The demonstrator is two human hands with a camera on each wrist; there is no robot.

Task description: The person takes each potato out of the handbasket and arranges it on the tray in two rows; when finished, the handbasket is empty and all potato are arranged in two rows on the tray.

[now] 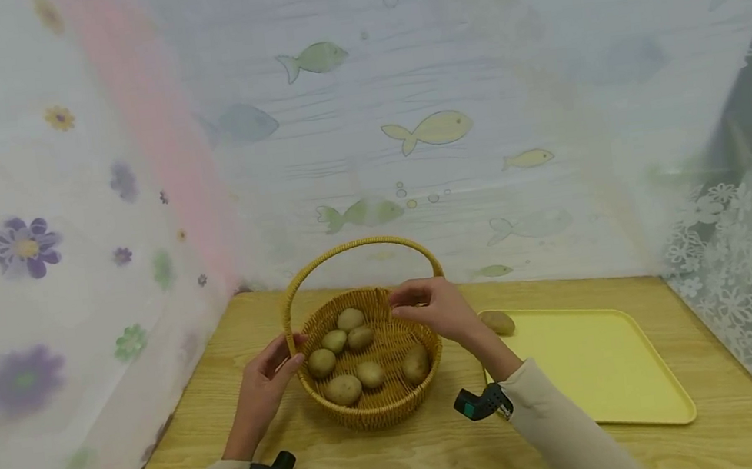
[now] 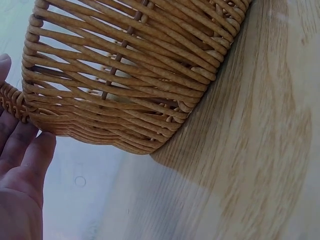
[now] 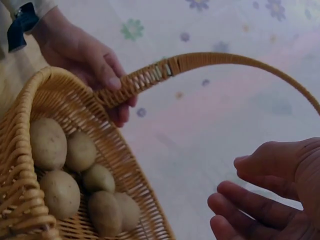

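Wicker basket stands on the wooden table, near the middle, with its arched handle upright; seven potatoes lie inside it; the left hand is at the basket's left rim where the handle joins, thumb on the base of the handle and fingers curled about it, as the right wrist view shows; in the left wrist view the fingers lie against the woven wall beside that joint; the right hand hovers over the basket's far right side, fingers loosely bent and apart, holding nothing; one more potato lies at the near-left corner of the yellow tray, which sits just beside the basket on its right; printed curtains with fish and flowers close in the table on three sides.
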